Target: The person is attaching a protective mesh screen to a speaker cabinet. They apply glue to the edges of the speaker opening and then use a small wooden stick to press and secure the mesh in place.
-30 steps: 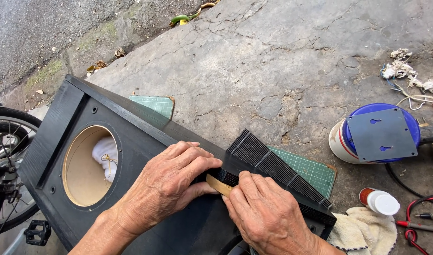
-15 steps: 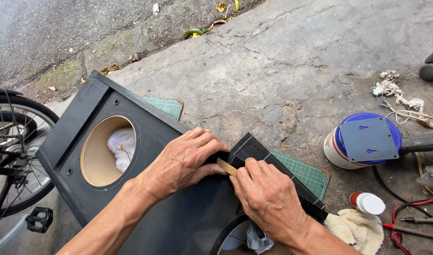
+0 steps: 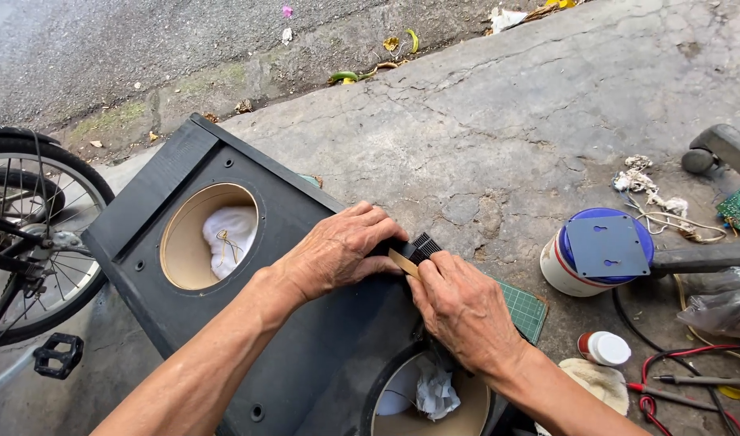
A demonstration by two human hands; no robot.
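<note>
Black ribbed grille piece sits on the right edge of the black speaker cabinet, pinched between both hands at the middle of the head view. Left hand grasps it from the left; right hand presses a tan strip against it, near a green cutting mat.
</note>
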